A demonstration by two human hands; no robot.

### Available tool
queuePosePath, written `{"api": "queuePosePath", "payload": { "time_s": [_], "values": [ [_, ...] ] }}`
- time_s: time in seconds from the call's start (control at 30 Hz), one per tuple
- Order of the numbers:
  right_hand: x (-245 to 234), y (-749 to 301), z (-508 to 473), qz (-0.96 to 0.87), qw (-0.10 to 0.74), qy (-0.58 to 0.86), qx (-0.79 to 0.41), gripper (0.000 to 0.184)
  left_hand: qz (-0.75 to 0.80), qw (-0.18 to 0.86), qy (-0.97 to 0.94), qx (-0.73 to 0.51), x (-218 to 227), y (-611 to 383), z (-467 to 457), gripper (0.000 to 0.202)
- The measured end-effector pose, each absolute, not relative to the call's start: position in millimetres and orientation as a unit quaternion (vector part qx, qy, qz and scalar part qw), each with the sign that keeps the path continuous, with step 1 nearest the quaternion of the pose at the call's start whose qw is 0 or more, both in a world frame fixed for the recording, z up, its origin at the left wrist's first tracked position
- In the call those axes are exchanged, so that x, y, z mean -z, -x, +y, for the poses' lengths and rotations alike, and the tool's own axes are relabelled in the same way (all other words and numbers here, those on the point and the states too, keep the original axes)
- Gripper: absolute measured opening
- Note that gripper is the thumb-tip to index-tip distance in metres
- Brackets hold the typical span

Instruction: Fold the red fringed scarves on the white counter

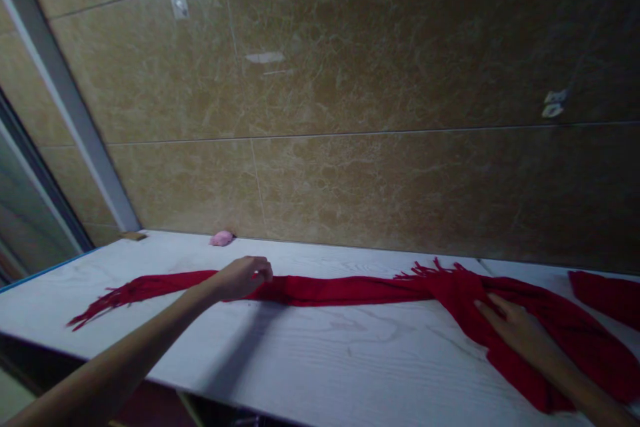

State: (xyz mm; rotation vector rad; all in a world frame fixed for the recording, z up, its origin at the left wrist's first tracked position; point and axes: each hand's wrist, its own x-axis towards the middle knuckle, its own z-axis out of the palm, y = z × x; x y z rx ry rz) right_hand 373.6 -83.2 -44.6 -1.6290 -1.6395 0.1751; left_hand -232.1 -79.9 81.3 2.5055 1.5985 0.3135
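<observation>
A long red scarf with fringed ends lies stretched across the white table, narrow on the left and bunched into wide, loose folds on the right. My left hand is above its narrow part, fingers curled in toward the thumb with no cloth visible in them. Over on the bunched part, my right hand has its thumb and fingers closed on a fold; the fingertips are partly lost in the cloth. One fringe hangs loose at the far left, and another sticks up near the right hand.
A small pink bundle sits by the wall at the back of the white table. More red cloth lies at the right edge. A tan tiled wall rises directly behind. A flat brown piece rests at the back left corner.
</observation>
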Motion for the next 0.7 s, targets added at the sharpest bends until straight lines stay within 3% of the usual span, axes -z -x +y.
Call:
{"api": "queuePosePath", "payload": {
  "time_s": [0.2,0.33,0.5,0.6,0.7],
  "values": [
    [22,-348,-98,-0.613,0.416,0.661,-0.118,0.029,0.508,0.025,-0.847,-0.155,-65,174,-87,0.043],
    [-8,-356,-106,-0.61,0.443,0.631,-0.183,0.034,0.568,0.111,-0.807,-0.115,-53,171,-66,0.037],
    [-86,-409,-125,-0.501,0.535,0.644,-0.217,0.022,0.552,0.187,-0.772,-0.254,-72,182,-61,0.057],
    [-145,-466,-144,-0.453,0.55,0.684,-0.153,0.029,0.572,0.221,-0.733,-0.296,-88,199,-60,0.065],
    [-197,-537,-161,-0.412,0.494,0.763,0.056,0.032,0.593,0.229,-0.706,-0.312,-91,216,-50,0.068]
  ]
}}
